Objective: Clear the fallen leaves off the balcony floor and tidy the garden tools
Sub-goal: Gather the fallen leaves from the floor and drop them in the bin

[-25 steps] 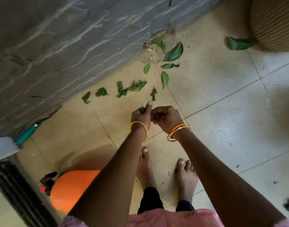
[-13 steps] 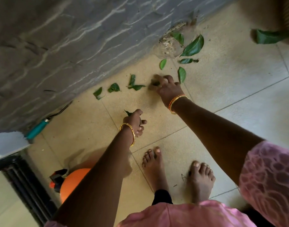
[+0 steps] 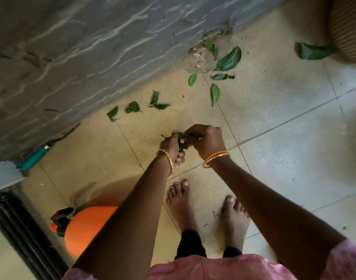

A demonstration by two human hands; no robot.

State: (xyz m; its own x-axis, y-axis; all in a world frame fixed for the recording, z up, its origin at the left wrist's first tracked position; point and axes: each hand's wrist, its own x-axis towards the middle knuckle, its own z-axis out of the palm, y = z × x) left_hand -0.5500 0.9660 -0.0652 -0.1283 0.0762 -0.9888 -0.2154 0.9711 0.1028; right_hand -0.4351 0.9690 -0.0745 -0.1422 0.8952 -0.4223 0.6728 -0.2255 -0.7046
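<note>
Left hand [image 3: 173, 146] — fingers curled round a small bunch of green leaves [image 3: 182, 141], gold bangle at the wrist. Right hand [image 3: 206, 141] — fingertips pinching the same bunch from the other side, orange and gold bangles at the wrist; the two hands meet above the tiled floor [image 3: 274, 138], in front of two bare feet.

Loose leaves on the floor: three small torn pieces [image 3: 132, 107] in a row near the foot of the grey stone wall [image 3: 92, 47]; a cluster of whole leaves, the largest [image 3: 228, 59] beside a drain grille [image 3: 209, 36] at the wall's base; one large leaf [image 3: 312, 51] touching a ribbed, striped pot [image 3: 348, 27] at upper right.

Hand tool with teal handle [image 3: 34, 157] — lying along the wall at left, dark metal end pointing away. Orange sprayer tank [image 3: 86, 229] with black top — on the floor at lower left, partly hidden by the left forearm.
</note>
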